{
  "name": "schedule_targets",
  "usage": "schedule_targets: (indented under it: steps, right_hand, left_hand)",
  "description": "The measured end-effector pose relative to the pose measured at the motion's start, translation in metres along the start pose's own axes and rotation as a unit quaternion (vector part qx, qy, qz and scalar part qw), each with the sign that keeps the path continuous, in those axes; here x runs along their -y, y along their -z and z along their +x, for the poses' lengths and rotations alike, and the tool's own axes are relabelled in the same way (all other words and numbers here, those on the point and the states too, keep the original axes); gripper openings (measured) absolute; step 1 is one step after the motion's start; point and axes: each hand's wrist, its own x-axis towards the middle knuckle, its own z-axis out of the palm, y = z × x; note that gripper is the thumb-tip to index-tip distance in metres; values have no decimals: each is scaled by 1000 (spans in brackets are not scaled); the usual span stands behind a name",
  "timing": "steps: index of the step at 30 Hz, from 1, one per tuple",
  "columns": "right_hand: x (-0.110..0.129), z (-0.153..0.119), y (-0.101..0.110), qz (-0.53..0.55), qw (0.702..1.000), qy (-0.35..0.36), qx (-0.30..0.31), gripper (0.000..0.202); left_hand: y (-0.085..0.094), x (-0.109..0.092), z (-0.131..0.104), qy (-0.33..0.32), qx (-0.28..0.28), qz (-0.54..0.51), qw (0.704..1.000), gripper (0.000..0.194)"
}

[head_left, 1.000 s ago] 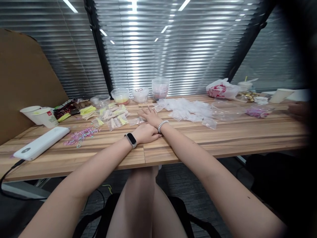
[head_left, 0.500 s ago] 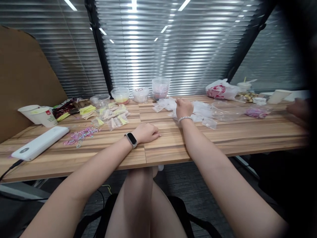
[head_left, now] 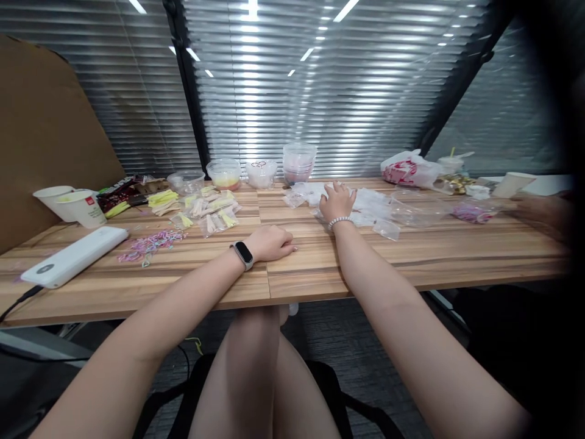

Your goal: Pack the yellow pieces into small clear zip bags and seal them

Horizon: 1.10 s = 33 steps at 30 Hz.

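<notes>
My right hand (head_left: 337, 202) lies with its fingers spread on a pile of clear plastic bags (head_left: 372, 206) at the middle of the wooden table (head_left: 311, 268). Nearer the front edge, my left hand (head_left: 273, 242) rests on the wood with its fingers curled; whether anything is under them is hidden. To the left are small filled bags (head_left: 212, 210) with yellow and pale pieces, and a scatter of pink and purple bits (head_left: 153, 246). Behind the hands stand a stack of clear tubs (head_left: 298, 163), a tub of white items (head_left: 261, 174) and a tub with yellow contents (head_left: 224, 175).
At the left are a white power bank (head_left: 75, 256) with a cable and paper cups (head_left: 83, 208). A white-and-red plastic bag (head_left: 410, 169), a pink bundle (head_left: 474, 211) and another paper cup (head_left: 514, 184) are at the right, near another person's blurred hand (head_left: 542, 213).
The fingers of my right hand have spread out over the plastic bags. My left hand has stayed in place. The other person's hand at the right has moved slightly left and down.
</notes>
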Motion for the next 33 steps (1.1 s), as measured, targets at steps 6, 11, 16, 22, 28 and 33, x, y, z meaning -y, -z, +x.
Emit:
schedule_targets:
  steps: [6, 11, 16, 22, 28, 33]
  right_hand:
    - [35, -3, 26, 55, 986, 156, -19, 44]
    - [85, -17, 16, 90, 931, 320, 151, 52]
    - [111, -25, 17, 75, 897, 354, 255, 25]
    - [102, -25, 17, 118, 906, 314, 260, 27]
    - [102, -28, 7, 148, 922, 240, 266, 83]
    - [97, -22, 9, 119, 951, 204, 201, 45]
  left_hand:
    - [1, 0, 0, 3, -5, -9, 1000, 39]
    - [-1, 4, -1, 45, -51, -29, 997, 31]
    - [1, 11, -3, 80, -41, -77, 993, 32]
    - [-1, 16, -2, 61, -32, -74, 995, 28]
    - [-1, 19, -2, 44, -18, -82, 995, 32]
    - [0, 20, 0, 65, 12, -61, 996, 38]
